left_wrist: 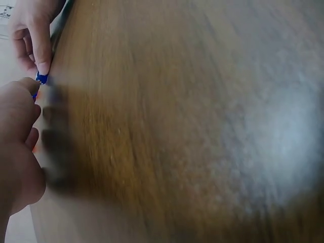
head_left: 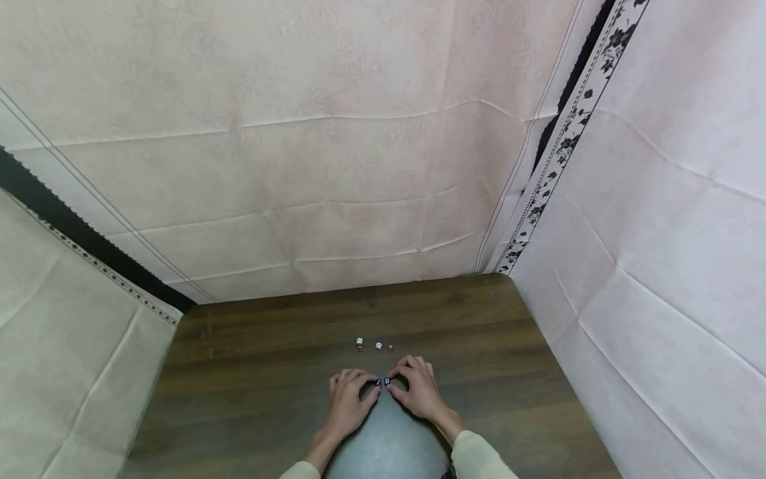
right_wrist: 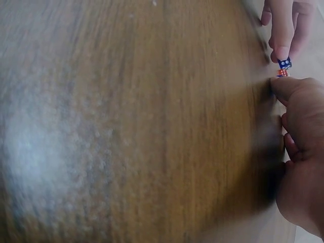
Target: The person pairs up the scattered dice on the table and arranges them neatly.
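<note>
- The left hand (head_left: 349,402) pinches one blue die (head_left: 378,382), which leans to one side.
- The right hand (head_left: 418,391) pinches a second blue die (head_left: 387,381), which looks straighter.
- Both are even-sided cubes, just beside each other, near white dice (head_left: 379,346) and red dice (head_left: 390,347) on the table (head_left: 257,346).

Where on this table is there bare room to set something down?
The wooden table is bare from its left edge to the left hand, and from the right hand to its right edge. A bare strip lies between the loose dice and the cloth behind. The middle is crowded: each hand pinches a blue die just short of those dice.
</note>
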`<state>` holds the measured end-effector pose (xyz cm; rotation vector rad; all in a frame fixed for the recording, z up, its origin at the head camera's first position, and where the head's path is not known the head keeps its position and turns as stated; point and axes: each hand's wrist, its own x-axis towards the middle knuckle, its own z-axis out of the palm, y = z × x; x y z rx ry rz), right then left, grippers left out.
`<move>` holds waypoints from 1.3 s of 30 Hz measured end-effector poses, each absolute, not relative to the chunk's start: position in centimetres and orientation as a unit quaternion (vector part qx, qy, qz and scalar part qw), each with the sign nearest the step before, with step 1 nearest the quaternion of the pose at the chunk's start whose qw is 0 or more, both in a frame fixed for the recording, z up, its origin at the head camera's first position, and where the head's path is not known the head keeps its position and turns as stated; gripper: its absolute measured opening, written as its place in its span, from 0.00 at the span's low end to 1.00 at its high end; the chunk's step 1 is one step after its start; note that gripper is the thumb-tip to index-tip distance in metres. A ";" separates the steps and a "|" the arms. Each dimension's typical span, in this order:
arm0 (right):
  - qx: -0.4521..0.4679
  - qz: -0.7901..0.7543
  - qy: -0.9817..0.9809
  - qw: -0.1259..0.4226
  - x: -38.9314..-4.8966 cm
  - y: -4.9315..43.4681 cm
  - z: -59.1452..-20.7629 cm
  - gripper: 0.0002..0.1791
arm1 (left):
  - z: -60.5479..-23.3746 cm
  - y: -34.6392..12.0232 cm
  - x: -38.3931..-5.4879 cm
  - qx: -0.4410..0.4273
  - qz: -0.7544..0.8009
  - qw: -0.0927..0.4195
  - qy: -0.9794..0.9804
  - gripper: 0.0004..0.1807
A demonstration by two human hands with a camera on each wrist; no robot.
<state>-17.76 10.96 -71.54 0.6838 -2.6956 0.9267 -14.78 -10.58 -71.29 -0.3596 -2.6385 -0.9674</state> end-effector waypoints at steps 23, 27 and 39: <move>0.225 0.323 -0.915 0.090 -17.8 11.0 -71.3 0.09 | -72.6 -9.5 -15.1 -0.126 -0.318 0.196 -0.919 0.09; 0.225 0.326 -0.914 0.087 -17.8 11.0 -71.3 0.09 | -72.7 -9.6 -15.2 -0.120 -0.332 0.184 -0.917 0.09; 0.229 0.328 -0.912 0.088 -17.7 11.1 -71.1 0.09 | -73.0 -9.6 -15.2 -0.128 -0.337 0.207 -0.909 0.09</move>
